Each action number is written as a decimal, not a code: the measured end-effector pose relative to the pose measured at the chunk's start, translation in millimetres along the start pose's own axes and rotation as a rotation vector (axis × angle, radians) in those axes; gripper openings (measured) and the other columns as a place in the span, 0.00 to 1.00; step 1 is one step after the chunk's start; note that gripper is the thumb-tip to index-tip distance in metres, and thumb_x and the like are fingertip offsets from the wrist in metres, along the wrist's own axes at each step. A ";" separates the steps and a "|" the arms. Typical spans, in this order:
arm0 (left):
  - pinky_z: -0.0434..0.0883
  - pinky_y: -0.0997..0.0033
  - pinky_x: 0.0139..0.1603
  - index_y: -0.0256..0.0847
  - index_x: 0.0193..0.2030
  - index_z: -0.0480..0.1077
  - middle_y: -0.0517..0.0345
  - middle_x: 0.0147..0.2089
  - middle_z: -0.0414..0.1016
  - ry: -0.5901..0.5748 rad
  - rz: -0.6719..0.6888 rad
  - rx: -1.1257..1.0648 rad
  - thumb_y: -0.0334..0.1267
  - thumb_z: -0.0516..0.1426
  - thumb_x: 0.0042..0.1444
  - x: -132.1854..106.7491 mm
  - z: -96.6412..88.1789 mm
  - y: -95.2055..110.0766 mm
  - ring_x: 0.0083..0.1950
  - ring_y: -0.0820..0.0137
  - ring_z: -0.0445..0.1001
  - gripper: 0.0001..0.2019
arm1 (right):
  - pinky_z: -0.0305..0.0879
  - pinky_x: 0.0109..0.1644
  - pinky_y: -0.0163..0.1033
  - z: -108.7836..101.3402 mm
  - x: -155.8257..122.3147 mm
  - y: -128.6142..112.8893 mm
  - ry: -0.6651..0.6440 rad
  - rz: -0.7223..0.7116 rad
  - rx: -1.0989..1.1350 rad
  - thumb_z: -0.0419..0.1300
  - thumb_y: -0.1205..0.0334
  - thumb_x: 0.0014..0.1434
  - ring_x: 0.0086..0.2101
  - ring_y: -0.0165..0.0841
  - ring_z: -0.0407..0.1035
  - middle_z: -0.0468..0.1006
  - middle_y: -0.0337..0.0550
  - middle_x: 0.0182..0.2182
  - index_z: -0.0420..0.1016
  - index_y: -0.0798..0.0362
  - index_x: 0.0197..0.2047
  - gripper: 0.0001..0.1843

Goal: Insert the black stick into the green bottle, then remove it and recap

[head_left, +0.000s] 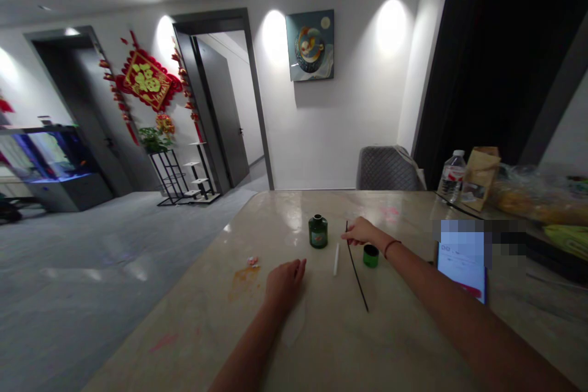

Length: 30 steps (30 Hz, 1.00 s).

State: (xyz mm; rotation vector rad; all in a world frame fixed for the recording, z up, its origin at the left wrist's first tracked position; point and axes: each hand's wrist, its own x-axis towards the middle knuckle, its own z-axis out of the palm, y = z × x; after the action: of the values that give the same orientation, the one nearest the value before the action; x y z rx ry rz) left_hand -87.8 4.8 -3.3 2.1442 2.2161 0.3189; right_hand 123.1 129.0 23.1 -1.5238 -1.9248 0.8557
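My right hand (361, 232) reaches out over the marble table (321, 343) and pinches the upper part of a long thin black stick (356, 269), which slants back toward me. A small dark green bottle (318, 231) stands open just left of that hand, and its green cap (370, 255) lies by my right wrist. A short white stick (335, 259) lies between bottle and cap. My left hand (285, 282) rests palm down on the table, fingers together and extended, holding nothing.
An orange stain (243, 278) and a small crumpled scrap (252, 261) mark the table's left side. A tablet (462, 266) lies at right; a water bottle (451, 176), a paper bag (480, 177) and plastic bags crowd the far right. A grey chair (388, 168) stands behind the table.
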 end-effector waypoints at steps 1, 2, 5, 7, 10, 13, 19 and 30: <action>0.57 0.74 0.30 0.41 0.31 0.69 0.55 0.33 0.75 0.002 -0.004 -0.001 0.46 0.37 0.61 0.1 0.0 0.0 0.34 0.71 0.72 0.23 | 0.65 0.25 0.34 -0.7 0.6 0.8 -0.009 0.010 -0.052 0.66 0.60 0.37 0.21 0.34 0.70 0.71 0.44 0.11 0.65 0.55 0.09 0.16; 0.57 0.74 0.30 0.41 0.31 0.69 0.55 0.33 0.75 0.004 -0.008 -0.001 0.46 0.37 0.61 0.1 -0.1 0.1 0.34 0.71 0.72 0.23 | 0.65 0.26 0.34 -2.0 1.2 1.3 -0.019 0.019 -0.106 0.67 0.61 0.36 0.22 0.35 0.71 0.71 0.44 0.12 0.64 0.55 0.08 0.17; 0.56 0.75 0.30 0.41 0.30 0.69 0.55 0.33 0.76 0.005 -0.014 0.000 0.46 0.37 0.61 0.2 -0.3 0.3 0.33 0.71 0.72 0.23 | 0.66 0.31 0.36 -6.8 0.8 2.2 -0.063 0.035 -0.250 0.68 0.65 0.28 0.27 0.37 0.72 0.70 0.42 0.12 0.60 0.52 0.06 0.18; 0.56 0.75 0.30 0.41 0.30 0.69 0.55 0.33 0.76 -0.006 -0.022 0.002 0.47 0.37 0.61 0.3 -0.3 0.5 0.33 0.71 0.72 0.23 | 0.66 0.31 0.37 -9.4 -1.8 2.8 -0.113 0.059 -0.326 0.69 0.69 0.20 0.25 0.38 0.72 0.68 0.39 0.09 0.58 0.51 0.04 0.19; 0.56 0.75 0.30 0.41 0.31 0.69 0.55 0.33 0.76 -0.012 -0.023 0.002 0.47 0.37 0.61 0.3 -0.4 0.5 0.33 0.71 0.72 0.23 | 0.65 0.28 0.40 -13.1 -6.6 2.4 -0.201 0.100 -0.419 0.67 0.75 0.15 0.21 0.38 0.69 0.63 0.36 0.06 0.56 0.51 0.02 0.21; 0.57 0.75 0.31 0.41 0.31 0.69 0.55 0.33 0.76 -0.008 -0.016 -0.010 0.46 0.37 0.61 -0.1 -0.5 0.4 0.34 0.71 0.72 0.23 | 0.65 0.25 0.40 -20.0 -6.5 -2.2 -0.249 0.091 -0.442 0.68 0.71 0.18 0.19 0.37 0.67 0.61 0.37 0.05 0.57 0.52 0.02 0.19; 0.58 0.74 0.32 0.41 0.31 0.70 0.55 0.34 0.76 -0.019 -0.017 -0.023 0.46 0.36 0.61 -0.5 -0.4 -0.4 0.35 0.71 0.73 0.24 | 0.66 0.30 0.35 -28.0 10.1 -22.5 -0.177 -0.156 -0.054 0.65 0.63 0.34 0.24 0.31 0.69 0.76 0.42 0.21 0.76 0.58 0.25 0.10; 0.59 0.73 0.32 0.42 0.33 0.70 0.54 0.35 0.76 -0.038 -0.021 -0.012 0.46 0.35 0.61 -2.0 -2.2 2.2 0.37 0.69 0.73 0.24 | 0.67 0.38 0.36 24.5 35.4 -43.2 0.071 -0.348 0.306 0.62 0.68 0.42 0.33 0.32 0.72 0.78 0.48 0.35 0.72 0.61 0.39 0.17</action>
State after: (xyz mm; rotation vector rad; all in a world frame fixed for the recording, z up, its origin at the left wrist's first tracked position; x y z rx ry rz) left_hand -86.0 2.6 -0.9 2.1011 2.2096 0.2870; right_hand 69.7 152.9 40.4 -0.9924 -1.8343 0.8769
